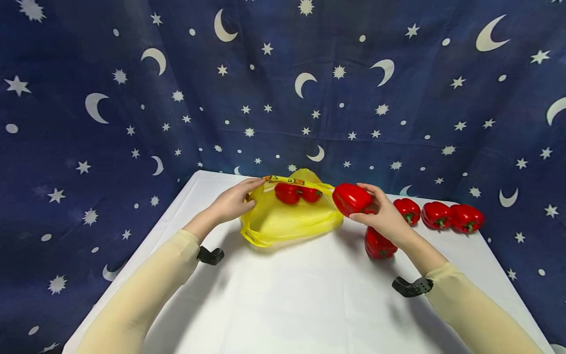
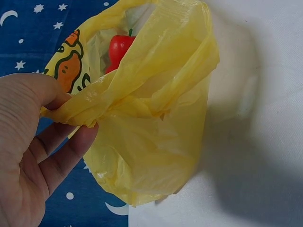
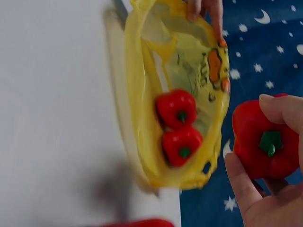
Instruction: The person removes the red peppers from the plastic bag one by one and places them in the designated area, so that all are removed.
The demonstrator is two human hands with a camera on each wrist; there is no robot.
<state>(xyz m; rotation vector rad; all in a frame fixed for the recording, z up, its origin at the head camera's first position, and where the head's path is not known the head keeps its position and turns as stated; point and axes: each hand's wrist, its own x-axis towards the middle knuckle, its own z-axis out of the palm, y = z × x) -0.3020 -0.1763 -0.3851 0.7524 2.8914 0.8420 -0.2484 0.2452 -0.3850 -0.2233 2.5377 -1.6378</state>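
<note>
A yellow plastic bag (image 1: 287,219) (image 2: 156,118) (image 3: 142,118) lies open on the white table (image 1: 283,295). Two red peppers (image 1: 297,193) (image 3: 179,127) sit inside it; the left wrist view shows one of them (image 2: 119,47). My left hand (image 1: 232,202) (image 2: 33,156) pinches the bag's rim and holds the mouth open. My right hand (image 1: 380,214) (image 3: 265,189) grips a red pepper (image 1: 351,198) (image 3: 262,142) just right of the bag's mouth, above the table.
Three more red peppers (image 1: 438,215) stand in a row at the table's back right, and another (image 1: 378,244) lies under my right wrist. A dark blue star-and-moon cloth (image 1: 283,88) hangs behind and beside the table.
</note>
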